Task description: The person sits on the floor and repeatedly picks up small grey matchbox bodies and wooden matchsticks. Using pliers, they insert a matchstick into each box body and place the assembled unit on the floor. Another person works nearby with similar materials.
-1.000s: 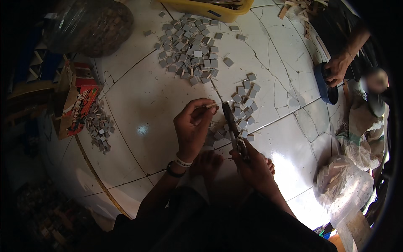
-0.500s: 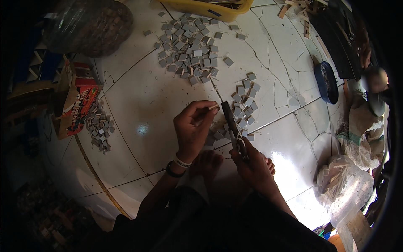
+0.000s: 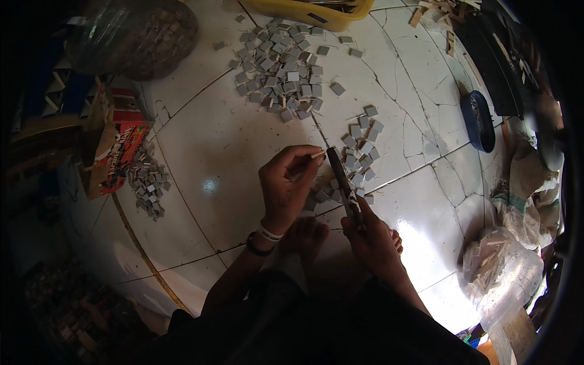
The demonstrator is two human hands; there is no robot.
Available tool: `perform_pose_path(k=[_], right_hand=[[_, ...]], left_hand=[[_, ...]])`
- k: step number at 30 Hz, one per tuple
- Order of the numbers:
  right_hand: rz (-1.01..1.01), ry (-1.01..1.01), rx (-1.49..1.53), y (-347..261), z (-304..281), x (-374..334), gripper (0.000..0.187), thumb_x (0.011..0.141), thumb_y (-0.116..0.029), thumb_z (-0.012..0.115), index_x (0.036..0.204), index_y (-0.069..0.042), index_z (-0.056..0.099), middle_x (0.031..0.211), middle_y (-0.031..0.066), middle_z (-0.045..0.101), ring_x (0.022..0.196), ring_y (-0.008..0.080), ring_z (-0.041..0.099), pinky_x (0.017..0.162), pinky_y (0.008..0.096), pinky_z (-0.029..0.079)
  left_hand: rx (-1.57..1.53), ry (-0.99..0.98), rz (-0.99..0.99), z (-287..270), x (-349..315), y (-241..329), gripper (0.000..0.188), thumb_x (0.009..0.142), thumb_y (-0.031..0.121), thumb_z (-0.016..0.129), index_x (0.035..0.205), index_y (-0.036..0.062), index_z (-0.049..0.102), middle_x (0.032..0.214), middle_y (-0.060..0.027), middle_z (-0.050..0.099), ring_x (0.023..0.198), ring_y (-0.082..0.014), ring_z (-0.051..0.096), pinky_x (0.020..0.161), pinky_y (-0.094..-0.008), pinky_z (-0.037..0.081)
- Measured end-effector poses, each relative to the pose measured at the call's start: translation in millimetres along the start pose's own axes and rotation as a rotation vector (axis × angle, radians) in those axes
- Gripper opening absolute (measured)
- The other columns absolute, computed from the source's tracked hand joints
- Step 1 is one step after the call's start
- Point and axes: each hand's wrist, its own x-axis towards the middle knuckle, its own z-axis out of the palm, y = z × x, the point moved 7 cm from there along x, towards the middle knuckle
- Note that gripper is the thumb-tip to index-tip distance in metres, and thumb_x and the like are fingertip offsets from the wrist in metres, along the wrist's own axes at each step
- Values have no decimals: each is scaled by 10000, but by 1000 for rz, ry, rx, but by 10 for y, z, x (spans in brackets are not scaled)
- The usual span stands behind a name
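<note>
My left hand (image 3: 288,182) pinches a small pale wooden piece (image 3: 317,155) between thumb and fingers, above the tiled floor. Closed around the handles of a dark, long-nosed hand tool that looks like a plier stapler (image 3: 340,176) is my right hand (image 3: 374,240). The tool's tip is right beside the wooden piece; whether they touch, I cannot tell. Beneath and beyond the tool lies a curved row of small grey square tiles with pale wooden bits (image 3: 365,146). A larger heap of the same pieces (image 3: 286,70) spreads farther away.
A yellow tub (image 3: 328,18) stands at the far edge. On the left are a filled plastic sack (image 3: 134,39), a red box (image 3: 125,143) and another heap of grey pieces (image 3: 148,185). A dark blue tray (image 3: 477,121) and a clear plastic bag (image 3: 502,267) lie right.
The whole view has shifted slightly, so the floor and things appear a little farther right. Both hands keep their holds, with the wooden piece still beside the tool's tip.
</note>
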Motion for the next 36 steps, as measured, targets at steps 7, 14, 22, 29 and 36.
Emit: perform_pose_path(k=[7, 14, 22, 29, 36], right_hand=[[64, -34, 20, -18, 2, -30, 541, 1043, -188, 627, 1518, -3, 448, 952, 231, 708, 903, 313, 716, 842, 416, 523], [38, -73, 142, -5, 42, -30, 628, 1057, -263, 651, 1572, 7, 414, 806, 7, 603, 684, 60, 520, 608, 262, 437], [-14, -119, 225, -57, 70, -1, 624, 1012, -76, 612, 1591, -44, 382, 1226, 256, 678, 1075, 285, 709, 895, 392, 537], [-101, 87, -425, -67, 74, 109, 862, 939, 6, 653, 1667, -265, 280, 1157, 278, 593, 976, 460, 693, 843, 530, 547], [-183, 160, -648, -88, 105, 129, 874, 956, -96, 705, 1677, -285, 247, 1044, 238, 566, 872, 408, 670, 786, 518, 544]], left_hand=[[-60, 48, -14, -12, -7, -25, 189, 963, -51, 704, 1152, -35, 717, 1089, -103, 768, 1011, -140, 736, 897, -266, 587], [-168, -1, -17, 35, 4, -66, 258, 996, -25, 674, 1250, -72, 671, 1212, -163, 738, 1142, -191, 700, 1018, -331, 578], [-164, 47, -14, 13, 11, -89, 239, 1003, 3, 681, 1228, -76, 698, 1198, -168, 749, 1082, -192, 723, 987, -326, 597], [82, 229, 97, -138, -123, 151, 199, 987, 4, 712, 1164, -77, 748, 1070, -142, 786, 953, -147, 737, 896, -275, 599], [170, 258, 93, -160, -145, 195, 193, 996, 3, 696, 1164, -76, 747, 1023, -155, 792, 947, -164, 763, 849, -264, 608]])
